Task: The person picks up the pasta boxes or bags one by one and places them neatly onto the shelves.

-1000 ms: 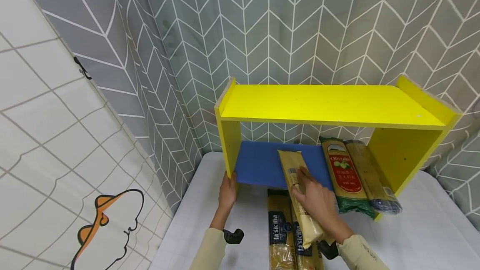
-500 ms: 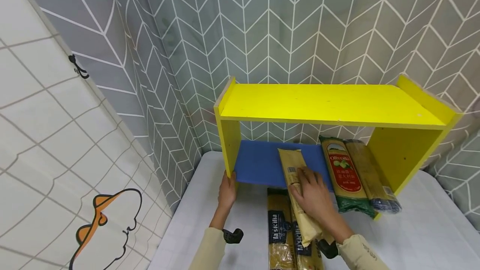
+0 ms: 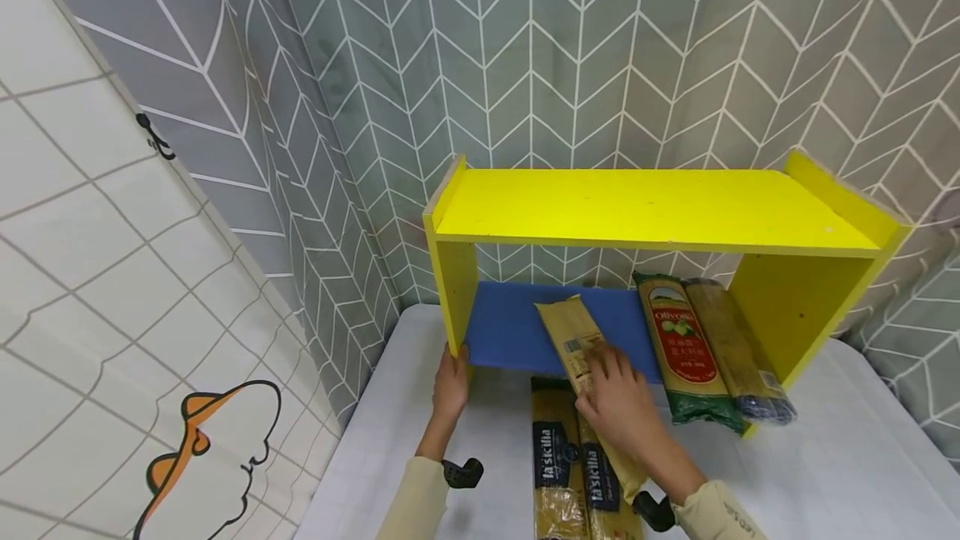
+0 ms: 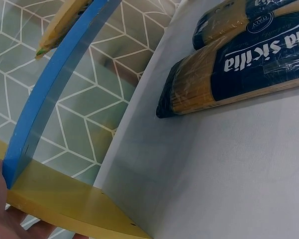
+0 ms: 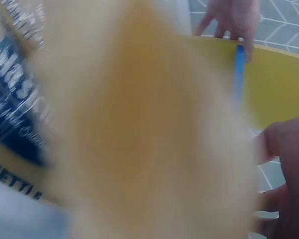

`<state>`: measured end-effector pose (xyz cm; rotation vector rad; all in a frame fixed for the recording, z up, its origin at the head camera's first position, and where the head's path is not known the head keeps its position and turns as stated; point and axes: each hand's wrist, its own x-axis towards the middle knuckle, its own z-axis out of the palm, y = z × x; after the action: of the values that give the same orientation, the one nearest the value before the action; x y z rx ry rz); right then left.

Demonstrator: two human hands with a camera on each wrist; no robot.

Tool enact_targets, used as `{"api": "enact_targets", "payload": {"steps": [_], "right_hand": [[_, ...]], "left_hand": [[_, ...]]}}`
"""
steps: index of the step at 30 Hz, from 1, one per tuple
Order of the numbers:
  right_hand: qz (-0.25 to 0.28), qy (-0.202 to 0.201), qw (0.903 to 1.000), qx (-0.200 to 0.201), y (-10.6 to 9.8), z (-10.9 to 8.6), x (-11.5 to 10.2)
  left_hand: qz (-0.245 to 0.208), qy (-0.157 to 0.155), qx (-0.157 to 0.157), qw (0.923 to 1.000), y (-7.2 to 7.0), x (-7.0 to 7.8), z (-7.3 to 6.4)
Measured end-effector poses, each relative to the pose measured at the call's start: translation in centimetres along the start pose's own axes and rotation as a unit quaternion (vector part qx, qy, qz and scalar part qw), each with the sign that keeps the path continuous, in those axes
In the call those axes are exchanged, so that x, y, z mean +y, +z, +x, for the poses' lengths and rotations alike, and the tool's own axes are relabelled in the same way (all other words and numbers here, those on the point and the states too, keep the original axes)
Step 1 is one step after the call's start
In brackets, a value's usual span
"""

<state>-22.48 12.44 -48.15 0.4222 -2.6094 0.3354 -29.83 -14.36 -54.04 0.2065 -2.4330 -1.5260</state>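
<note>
My right hand [image 3: 622, 402] grips a pale yellow spaghetti pack [image 3: 566, 327] from its right side. The pack slants across the front edge of the blue lower board [image 3: 506, 323], its far end over the board and its near end out front. In the right wrist view, the pack fills the middle as a blur, with fingers [image 5: 293, 154] beside it. My left hand [image 3: 450, 386] holds the front edge of the left side panel [image 3: 455, 290] of the yellow shelf [image 3: 660, 207]; its thumb lies by the blue board's end in the right wrist view.
A red-labelled Olivoilà pasta pack [image 3: 682, 340] and another pasta pack [image 3: 738, 348] lie at the blue board's right. Two dark-labelled La Sicilia packs [image 3: 555, 457] lie on the white table [image 3: 495, 440] in front. A patterned curtain [image 3: 555, 65] hangs behind.
The far end of the spaghetti pack has swung left over the blue board, and my right hand has shifted slightly left with it. My left hand keeps its hold on the side panel.
</note>
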Motion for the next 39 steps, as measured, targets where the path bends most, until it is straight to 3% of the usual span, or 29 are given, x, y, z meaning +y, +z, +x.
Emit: {"api": "enact_targets", "payload": {"steps": [10,17,22,29,35,37,39], "right_hand": [[-0.054,-0.058,0.9946,0.066,1.1,0.0,1.0],[-0.055,-0.007,0.9966,0.061,1.2,1.1,1.1],[-0.047,0.019,0.995,0.087,1.7,1.6,2.0],[0.027,0.064,0.9976,0.004,1.1,1.7,2.2],[-0.042,-0.004,0.9967,0.069,1.9,0.7,2.3],[-0.056,-0.011,0.9969,0.055,1.6,0.1,1.7],[-0.059,-0.002,0.9982,0.012,1.0,-0.4,1.0]], "left_hand": [[-0.005,0.003,-0.005,1.0,-0.2,0.0,-0.1],[-0.003,0.003,0.001,1.0,-0.3,0.0,0.0],[0.0,0.003,0.001,1.0,0.0,0.1,0.1],[0.001,0.004,0.004,1.0,0.0,-0.2,-0.4],[-0.003,0.01,0.003,0.9999,0.0,0.0,-0.2],[0.0,0.01,0.004,0.9999,0.0,0.0,-0.1],[0.003,0.007,0.009,0.9999,0.0,0.0,-0.1]]}}
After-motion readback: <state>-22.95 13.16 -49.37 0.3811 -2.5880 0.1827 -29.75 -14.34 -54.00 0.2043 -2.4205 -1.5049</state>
